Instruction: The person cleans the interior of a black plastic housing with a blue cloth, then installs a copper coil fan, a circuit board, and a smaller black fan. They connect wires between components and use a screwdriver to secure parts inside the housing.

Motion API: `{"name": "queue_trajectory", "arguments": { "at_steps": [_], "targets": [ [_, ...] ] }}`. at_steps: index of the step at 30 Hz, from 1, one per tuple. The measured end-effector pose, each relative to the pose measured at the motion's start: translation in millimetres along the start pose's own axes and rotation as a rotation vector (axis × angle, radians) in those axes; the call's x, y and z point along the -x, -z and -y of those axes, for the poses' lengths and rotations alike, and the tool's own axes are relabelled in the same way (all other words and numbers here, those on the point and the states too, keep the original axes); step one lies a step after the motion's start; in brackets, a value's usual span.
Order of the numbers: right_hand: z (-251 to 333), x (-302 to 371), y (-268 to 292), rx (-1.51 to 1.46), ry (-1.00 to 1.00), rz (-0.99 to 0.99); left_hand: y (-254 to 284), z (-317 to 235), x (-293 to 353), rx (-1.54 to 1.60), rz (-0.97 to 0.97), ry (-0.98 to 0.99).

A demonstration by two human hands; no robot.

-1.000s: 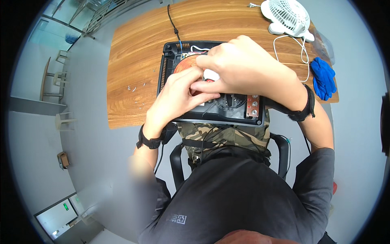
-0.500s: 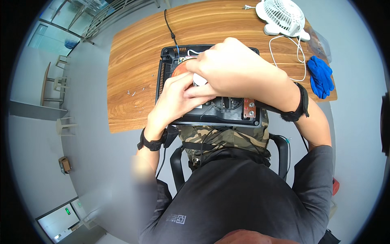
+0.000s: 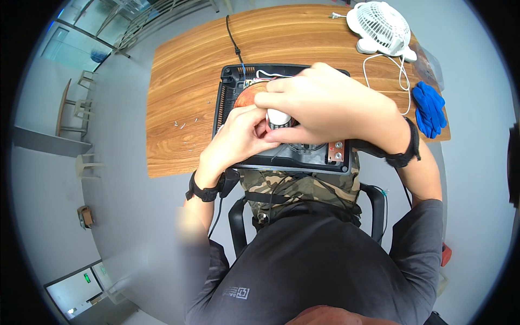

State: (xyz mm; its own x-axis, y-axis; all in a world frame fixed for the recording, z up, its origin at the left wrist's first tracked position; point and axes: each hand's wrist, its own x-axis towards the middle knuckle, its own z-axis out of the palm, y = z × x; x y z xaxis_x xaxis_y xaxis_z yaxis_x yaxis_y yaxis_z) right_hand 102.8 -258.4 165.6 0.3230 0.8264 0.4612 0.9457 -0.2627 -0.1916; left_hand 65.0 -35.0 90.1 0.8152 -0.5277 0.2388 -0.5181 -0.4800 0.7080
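An opened induction cooker, its black casing [image 3: 218, 116] showing a copper coil [image 3: 248, 97], lies at the table's near edge. Over the coil, my right hand [image 3: 322, 103] is closed around a small white, round-topped piece [image 3: 278, 117] with a dark ribbed band below it. My left hand [image 3: 234, 136] meets it from the left, fingers bent and pressed together beside the white piece; what they pinch is hidden. Right of the hands, a copper-coloured board [image 3: 336, 151] with round metal terminals sits in the casing's near right corner. Both hands cover the coil's middle.
A white fan [image 3: 381, 27] with its cable stands at the far right of the wooden table [image 3: 181, 81]. Blue gloves [image 3: 429, 110] lie at the right edge beside a clear plastic container [image 3: 429, 67]. Small metal bits [image 3: 182, 125] are scattered on the left. A black cable [image 3: 233, 38] reaches the casing.
My right hand has shifted slightly right and down, and its fingers have rolled so that more of the white piece and its dark band shows. The whole view has shifted slightly.
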Motion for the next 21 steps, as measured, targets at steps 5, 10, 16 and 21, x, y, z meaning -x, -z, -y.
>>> {"name": "queue_trajectory", "arguments": {
  "at_steps": [5,10,16,21],
  "targets": [
    [5.7,-1.3,-2.4,-0.031,-0.034,0.040,2.0,-7.2,-2.8,0.017,0.088,0.049],
    [4.0,-6.2,-7.4,0.074,-0.081,0.050,-5.6,2.8,0.7,-0.043,-0.081,-0.128],
    [7.0,0.4,1.8,-0.159,0.004,-0.009,2.9,-11.4,-0.6,0.045,0.063,0.019],
    [7.7,-4.1,-8.0,0.061,-0.079,0.002,1.9,-3.5,-2.4,0.016,-0.019,-0.053]
  ]
}}
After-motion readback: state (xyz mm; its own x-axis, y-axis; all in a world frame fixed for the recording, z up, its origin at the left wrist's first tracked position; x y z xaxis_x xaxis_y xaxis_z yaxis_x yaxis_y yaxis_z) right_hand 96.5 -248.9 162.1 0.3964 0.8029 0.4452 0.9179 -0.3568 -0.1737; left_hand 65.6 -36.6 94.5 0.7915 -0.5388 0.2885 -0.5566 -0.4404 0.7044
